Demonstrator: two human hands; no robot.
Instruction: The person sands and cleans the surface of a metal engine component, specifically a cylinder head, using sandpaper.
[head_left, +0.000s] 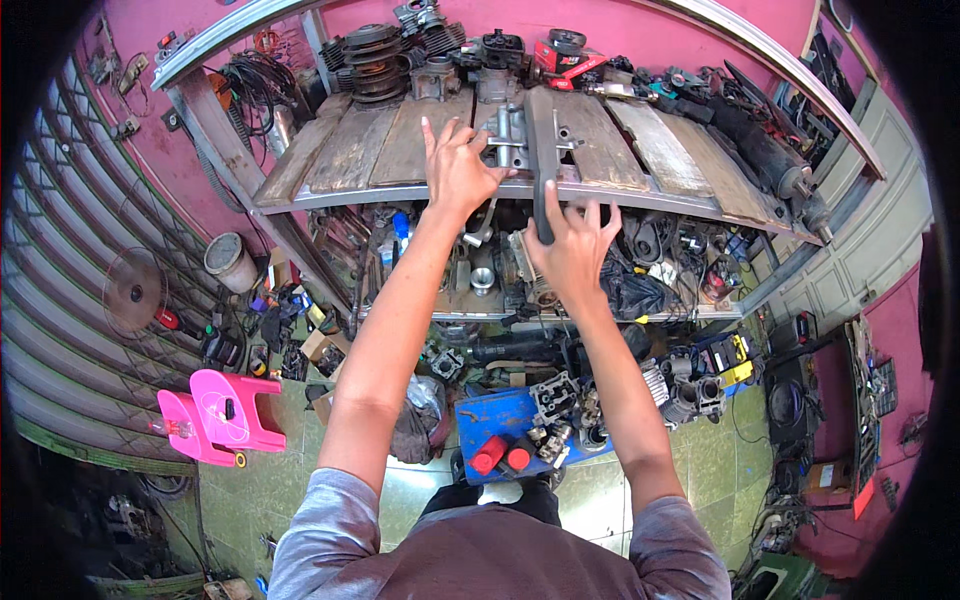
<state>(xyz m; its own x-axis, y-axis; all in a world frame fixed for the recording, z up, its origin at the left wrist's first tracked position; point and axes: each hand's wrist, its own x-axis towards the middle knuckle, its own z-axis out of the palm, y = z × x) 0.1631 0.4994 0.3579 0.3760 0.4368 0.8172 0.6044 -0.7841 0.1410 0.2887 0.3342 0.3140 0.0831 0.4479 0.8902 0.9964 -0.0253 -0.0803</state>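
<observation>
A silvery metal engine part with rods and bolt holes lies near the front edge of the wooden-plank bench top. My left hand is beside it, fingers raised and apart, the thumb at the part's near left side; whether they touch is unclear. A long, dark grey, slightly curved piece stretches across the part and past the bench's front edge. Its near end is between the thumb and index finger of my right hand, while the other fingers are spread.
Along the back of the bench stand finned cylinders and a red-and-black box. A lower shelf holds many loose parts, including a metal funnel-shaped piece. Below sits a blue board with engine parts. Pink stools stand left; a fan is beyond.
</observation>
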